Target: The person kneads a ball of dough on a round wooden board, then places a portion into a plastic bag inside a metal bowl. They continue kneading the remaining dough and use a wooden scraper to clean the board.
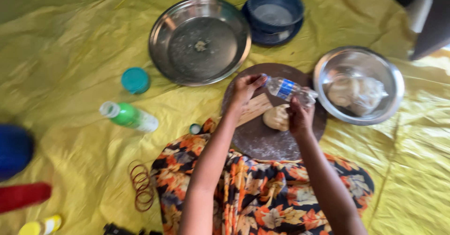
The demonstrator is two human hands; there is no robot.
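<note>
Open yellow sheet [70,52] lies left of the left hand [244,89]; steel plate [199,40] ahead, bowl [358,85] beside the right hand [300,118].

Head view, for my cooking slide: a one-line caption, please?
Both hands hold a small plastic bottle over a dough ball on a round floured board.

There are two steel pans [199,40] [358,85], one blue bowl [274,9], one round board [267,139], one dough ball [276,118], two bottles [288,89] [129,116], one teal lid [135,80] and several bangles [142,185].
</note>
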